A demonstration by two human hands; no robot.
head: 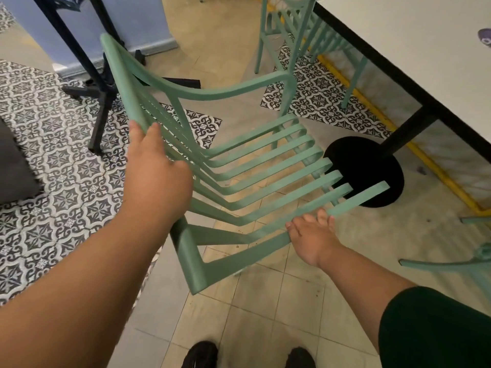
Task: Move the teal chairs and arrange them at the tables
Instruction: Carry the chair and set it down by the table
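Clearly we carry the chair [255, 166] tilted above the floor [265, 301], left hand [156, 179] clamped on its backrest, right hand [313, 235] gripping the seat's edge slat, so it balances as we bring it beside the counter [425, 49].

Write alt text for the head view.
Two bare hands carry a tilted teal chair: the left hand grips its backrest, the right hand its seat slat. A white table with a black round base stands at right, another teal chair tucked beside it.
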